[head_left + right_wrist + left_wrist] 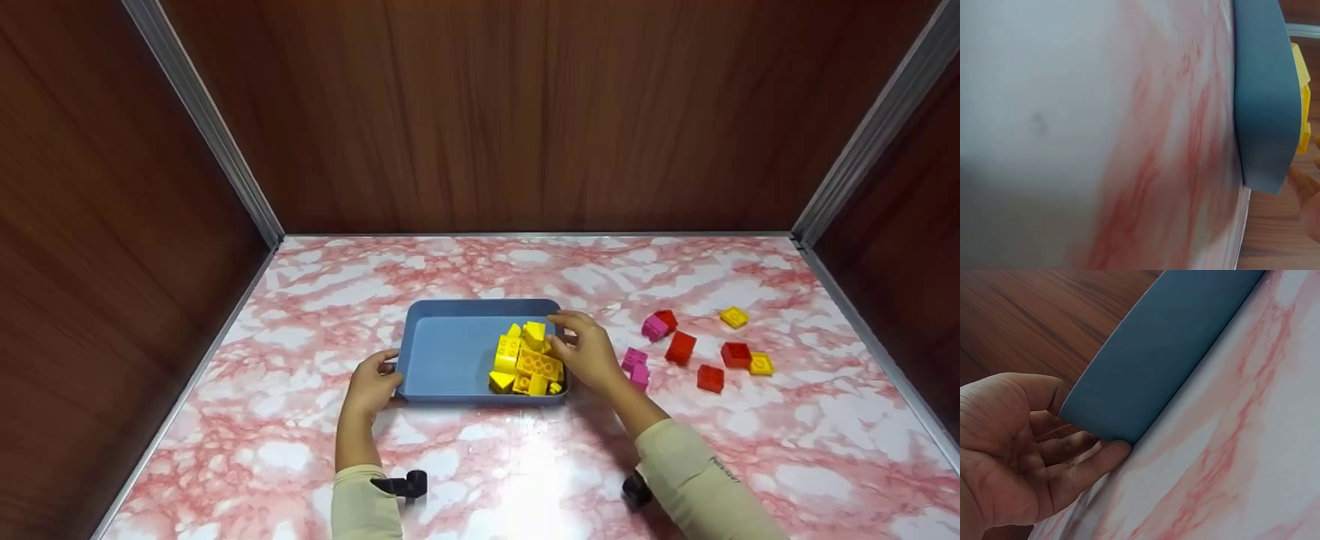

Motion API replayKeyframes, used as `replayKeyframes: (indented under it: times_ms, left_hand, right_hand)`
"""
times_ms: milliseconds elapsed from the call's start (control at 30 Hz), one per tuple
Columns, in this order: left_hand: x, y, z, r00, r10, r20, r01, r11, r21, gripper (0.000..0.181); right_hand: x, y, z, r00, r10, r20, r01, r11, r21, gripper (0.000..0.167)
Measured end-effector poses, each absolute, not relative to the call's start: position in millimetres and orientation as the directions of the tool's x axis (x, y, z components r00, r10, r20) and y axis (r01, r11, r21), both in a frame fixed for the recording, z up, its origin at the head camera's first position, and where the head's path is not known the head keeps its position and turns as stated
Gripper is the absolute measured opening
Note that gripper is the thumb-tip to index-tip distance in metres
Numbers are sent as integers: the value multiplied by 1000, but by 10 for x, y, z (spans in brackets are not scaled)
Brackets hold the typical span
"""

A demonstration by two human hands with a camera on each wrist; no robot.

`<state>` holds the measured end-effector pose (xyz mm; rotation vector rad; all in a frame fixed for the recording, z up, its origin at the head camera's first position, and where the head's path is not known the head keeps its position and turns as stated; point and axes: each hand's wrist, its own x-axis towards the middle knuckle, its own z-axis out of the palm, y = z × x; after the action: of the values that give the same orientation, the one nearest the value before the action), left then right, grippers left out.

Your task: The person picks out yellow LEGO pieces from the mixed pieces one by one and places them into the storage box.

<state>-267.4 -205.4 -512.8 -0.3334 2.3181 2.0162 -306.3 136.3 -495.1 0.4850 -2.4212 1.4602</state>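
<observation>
A shallow blue tray [457,352] sits on the table, with a heap of yellow toy bricks [538,365] along its right side. My left hand [375,381] grips the tray's left end, thumb at the rim; in the left wrist view, the hand's fingers [1095,464] bend against the tray's outer wall. Over the right rim reaches my right hand [589,349], thumb and forefinger apart beside an upper yellow brick [534,334]. In the right wrist view only part of that hand [1310,205] shows, by the tray's corner.
Right of the tray lie loose red bricks [681,349], pink bricks [635,358] and a few yellow pieces [734,316]. Brown wood-look panels [525,112] wall the marbled table [300,450] at the back and both sides.
</observation>
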Motion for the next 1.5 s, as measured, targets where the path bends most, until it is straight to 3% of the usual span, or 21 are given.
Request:
replayKeyframes:
  times_ms: [333, 1500]
  left_hand:
    - [-2674, -2038, -5086, -977, -111, -183, -196, 118, 973, 53]
    - [-2667, -2034, -5107, -976, -123, -181, -195, 110, 975, 54]
  right_hand:
    - [-2998, 1565, -4913, -871, -102, 481, -483, 360, -798, 26]
    - [-2554, 2803, -4784, -826, 156, 542, -367, 580, -727, 20]
